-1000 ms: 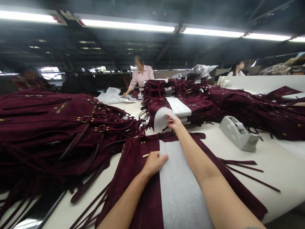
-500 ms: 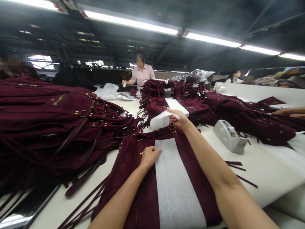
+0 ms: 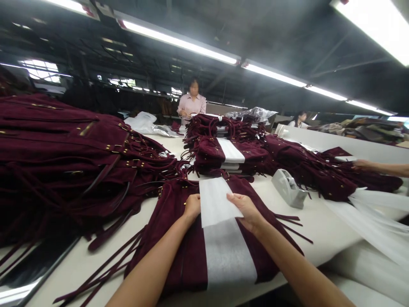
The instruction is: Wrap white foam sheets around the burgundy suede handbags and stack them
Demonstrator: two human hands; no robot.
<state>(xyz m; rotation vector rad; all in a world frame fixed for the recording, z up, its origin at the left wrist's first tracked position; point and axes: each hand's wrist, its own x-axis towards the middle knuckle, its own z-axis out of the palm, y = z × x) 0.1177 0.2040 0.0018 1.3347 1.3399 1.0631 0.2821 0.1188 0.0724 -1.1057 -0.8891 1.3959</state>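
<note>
In front of me a burgundy suede-like handbag (image 3: 175, 243) lies flat on the table. A white paper strip (image 3: 214, 200) runs down its middle, with its far end folded back over the strip's lower part. My right hand (image 3: 247, 211) pinches the right edge of the folded end between thumb and fingers. At the left edge, my left hand (image 3: 192, 207) is closed on the paper, its fingertips partly hidden there. Thin burgundy fringe cords (image 3: 105, 264) trail from the bag's left side.
A big heap of burgundy bags (image 3: 64, 157) fills the left side. Beyond my bag stands a stack of paper-banded bags (image 3: 230, 151). A grey tape dispenser (image 3: 289, 189) sits to the right. One person (image 3: 192, 102) stands across the table; another person's hand (image 3: 362, 165) touches bags at right.
My right hand has come down and toward me, laying the strip's free end over the bag. My left hand has shifted slightly to the left along the paper's edge.
</note>
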